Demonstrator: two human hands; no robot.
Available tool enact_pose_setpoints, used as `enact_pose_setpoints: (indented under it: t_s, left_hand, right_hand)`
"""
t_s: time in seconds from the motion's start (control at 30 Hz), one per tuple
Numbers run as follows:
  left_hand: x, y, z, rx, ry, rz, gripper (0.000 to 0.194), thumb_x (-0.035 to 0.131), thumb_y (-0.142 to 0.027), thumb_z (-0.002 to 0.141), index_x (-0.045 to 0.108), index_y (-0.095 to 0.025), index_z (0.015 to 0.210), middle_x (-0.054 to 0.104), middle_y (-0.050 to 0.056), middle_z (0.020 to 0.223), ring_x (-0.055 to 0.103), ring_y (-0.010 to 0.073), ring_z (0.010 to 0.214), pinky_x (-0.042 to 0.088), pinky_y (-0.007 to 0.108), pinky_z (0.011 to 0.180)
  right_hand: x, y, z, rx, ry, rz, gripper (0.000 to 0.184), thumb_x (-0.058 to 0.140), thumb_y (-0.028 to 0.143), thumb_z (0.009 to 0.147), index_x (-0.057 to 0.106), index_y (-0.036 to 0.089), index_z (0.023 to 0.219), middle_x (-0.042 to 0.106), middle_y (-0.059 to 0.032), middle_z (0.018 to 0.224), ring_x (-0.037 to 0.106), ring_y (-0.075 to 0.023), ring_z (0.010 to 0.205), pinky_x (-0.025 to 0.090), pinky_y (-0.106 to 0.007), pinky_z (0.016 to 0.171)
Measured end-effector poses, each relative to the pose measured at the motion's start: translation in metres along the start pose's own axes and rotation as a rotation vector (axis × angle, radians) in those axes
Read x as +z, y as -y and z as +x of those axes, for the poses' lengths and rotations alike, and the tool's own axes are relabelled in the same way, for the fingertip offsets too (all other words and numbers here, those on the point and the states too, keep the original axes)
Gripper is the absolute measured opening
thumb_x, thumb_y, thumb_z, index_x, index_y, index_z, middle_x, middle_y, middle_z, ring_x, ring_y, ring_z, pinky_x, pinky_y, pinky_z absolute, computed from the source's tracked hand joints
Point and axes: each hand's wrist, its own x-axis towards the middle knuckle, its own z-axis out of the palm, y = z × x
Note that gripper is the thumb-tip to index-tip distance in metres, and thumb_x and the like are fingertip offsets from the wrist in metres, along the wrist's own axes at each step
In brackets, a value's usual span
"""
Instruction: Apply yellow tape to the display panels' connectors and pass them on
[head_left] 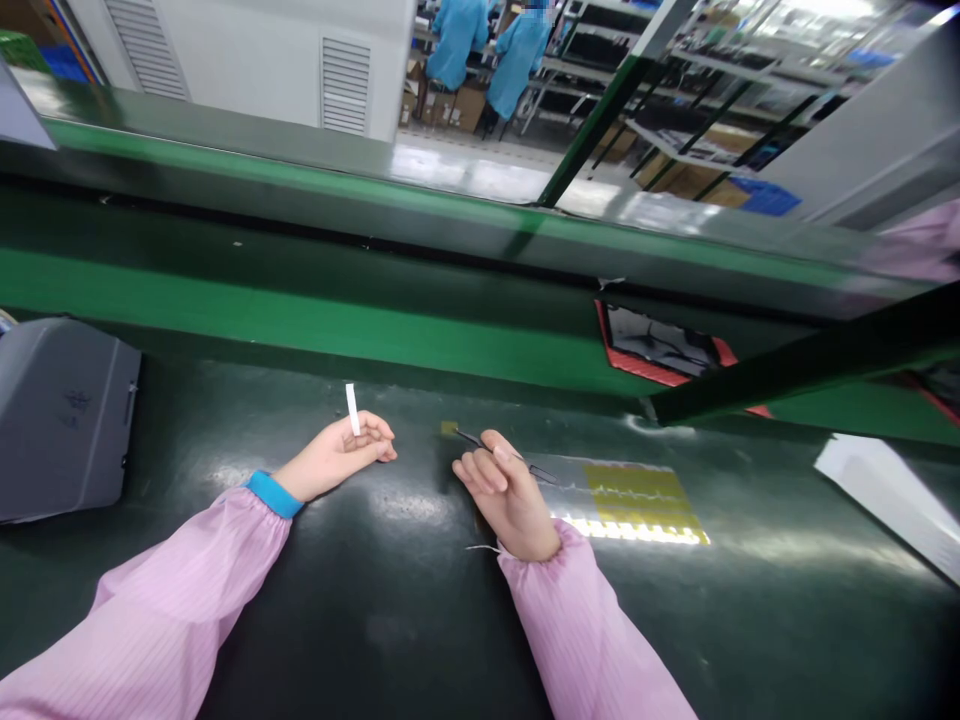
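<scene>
A narrow white strip (352,405) stands up from the curled fingers of my left hand (349,450), which is closed on it above the dark green work surface (420,610). My right hand (506,490) grips dark tweezers (541,474) that point to the left. At their tip shows a small yellowish square piece (448,428), seemingly pinched by them. Just right of that hand lies a clear sheet (566,470) bearing rows of yellow film pieces (637,497). A blue band (274,494) circles my left wrist.
A grey case (64,420) stands at the left. Farther back, a dark panel in a red tray (660,345) lies near a slanting dark post (795,355). White sheet material (892,500) rests at the right. Beyond the bench, people in blue gowns (454,40) stand by shelves.
</scene>
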Motion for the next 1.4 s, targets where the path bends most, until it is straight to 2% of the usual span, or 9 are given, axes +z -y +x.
enact_pose_setpoints:
  t_s: [0.13,0.37,0.67,0.87,1.0,1.13,1.23,1.3,1.4]
  left_hand:
    - [-0.001,0.000,0.000,0.004,0.001,0.004,0.039,0.082,-0.043,0.078,0.059,-0.016,0.094,0.069,0.004,0.086,0.067,0.0157,0.085,0.050,0.035,0.092]
    - [-0.001,0.001,0.000,0.002,0.006,0.011,0.039,0.081,-0.043,0.078,0.058,-0.016,0.094,0.069,0.004,0.086,0.067,0.0158,0.085,0.050,0.036,0.092]
    - [0.000,-0.001,0.000,0.000,-0.001,0.013,0.038,0.081,-0.041,0.078,0.058,-0.015,0.094,0.069,0.003,0.085,0.067,0.0151,0.084,0.051,0.034,0.091]
    - [0.000,-0.002,0.001,0.002,-0.019,0.008,0.039,0.082,-0.043,0.076,0.060,-0.015,0.093,0.070,0.003,0.084,0.068,0.0147,0.083,0.052,0.033,0.089]
    - [0.008,0.001,-0.002,0.017,-0.071,0.011,0.038,0.083,-0.042,0.075,0.062,-0.014,0.091,0.071,0.003,0.081,0.068,0.0143,0.080,0.053,0.030,0.086]
    - [0.026,0.006,-0.010,0.031,-0.115,0.007,0.036,0.081,-0.041,0.075,0.067,-0.014,0.092,0.073,0.005,0.086,0.069,0.0154,0.081,0.054,0.029,0.081]
    - [0.035,0.008,-0.013,0.032,-0.120,0.011,0.033,0.084,-0.039,0.072,0.071,-0.013,0.089,0.075,0.006,0.084,0.070,0.0163,0.080,0.054,0.027,0.078]
    - [0.037,0.007,-0.014,0.029,-0.123,0.009,0.032,0.084,-0.039,0.071,0.072,-0.013,0.086,0.076,0.007,0.083,0.070,0.0169,0.079,0.054,0.027,0.077]
    - [0.037,0.007,-0.014,0.019,-0.128,0.000,0.031,0.083,-0.040,0.072,0.073,-0.014,0.086,0.077,0.007,0.083,0.071,0.0179,0.080,0.055,0.029,0.079]
  right_hand:
    - [0.001,0.001,-0.001,-0.010,0.011,-0.039,0.038,0.078,0.029,0.075,0.040,0.025,0.073,0.025,0.0132,0.044,0.024,-0.0109,0.044,0.032,-0.030,0.055]
    - [0.001,0.001,0.000,-0.033,0.029,-0.102,0.028,0.074,0.030,0.078,0.046,0.025,0.077,0.022,0.0133,0.045,0.023,-0.0107,0.044,0.031,-0.029,0.055]
    - [0.002,-0.002,-0.002,-0.153,0.096,-0.240,0.029,0.070,0.034,0.083,0.043,0.026,0.078,0.027,0.0138,0.043,0.023,-0.0107,0.044,0.029,-0.029,0.056]
    - [-0.005,-0.009,-0.004,-0.321,0.131,-0.423,0.023,0.062,0.035,0.091,0.045,0.026,0.079,0.041,0.0113,0.046,0.036,-0.0123,0.044,0.034,-0.029,0.055]
    - [-0.005,-0.012,-0.011,-0.436,0.180,-0.634,0.003,0.061,0.027,0.095,0.063,0.026,0.093,0.066,0.0039,0.063,0.058,-0.0153,0.056,0.040,-0.030,0.059]
    - [0.001,-0.012,-0.015,-0.525,0.299,-0.851,0.020,0.068,0.014,0.088,0.074,0.027,0.103,0.077,-0.0001,0.075,0.064,-0.0166,0.064,0.044,-0.033,0.067]
    - [0.003,-0.012,-0.013,-0.690,0.390,-1.070,0.032,0.064,0.009,0.090,0.070,0.028,0.114,0.079,0.0008,0.078,0.063,-0.0156,0.063,0.044,-0.032,0.066]
    - [0.004,-0.011,-0.012,-0.775,0.405,-1.175,0.033,0.060,0.009,0.094,0.066,0.028,0.121,0.079,0.0008,0.079,0.062,-0.0152,0.062,0.046,-0.031,0.064]
    - [0.006,-0.009,-0.011,-0.782,0.378,-1.212,0.030,0.059,0.011,0.096,0.065,0.027,0.121,0.080,0.0000,0.081,0.064,-0.0152,0.062,0.047,-0.030,0.063]
